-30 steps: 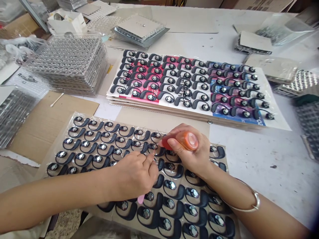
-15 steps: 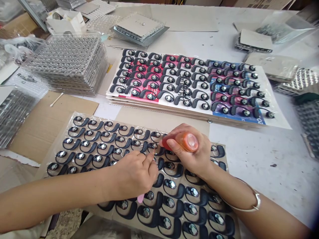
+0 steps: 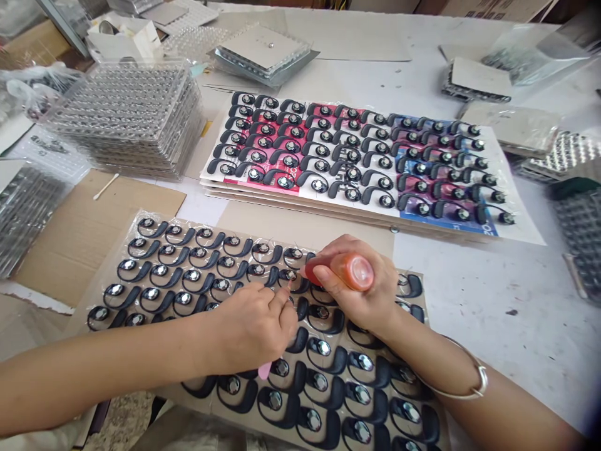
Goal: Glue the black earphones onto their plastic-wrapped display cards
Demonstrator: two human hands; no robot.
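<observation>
Right hand [image 3: 361, 294] wraps an orange squeeze bottle [image 3: 352, 271], fingers [image 3: 328, 279] closed around the body, red nozzle [image 3: 312, 274] pointing left, just beside an ear-hook earphone [image 3: 288, 274] in the third row. Left hand [image 3: 248, 332] sits close by, fingers [image 3: 285, 300] narrow and curled, holding a pink stick [image 3: 265, 370], one end showing below the palm. Exact contact at the tips is hard to see; the hands cover part of the row. The earphone lies among black ear-hook earphones [image 3: 323, 357] in rows under clear film, on a tan sheet [image 3: 107, 270] below both hands. Silver bangle [image 3: 469, 388] on the right wrist. Further out on the worktop [image 3: 493, 300]: stacked printed cards [image 3: 347, 210] with pink and blue print, carrying more earphones in rows; a stack of clear blister trays [image 3: 126, 119] to the left; a cotton swab [image 3: 106, 186] lying on a cardboard sheet [image 3: 94, 244]. More trays sit along the far and right edges.
</observation>
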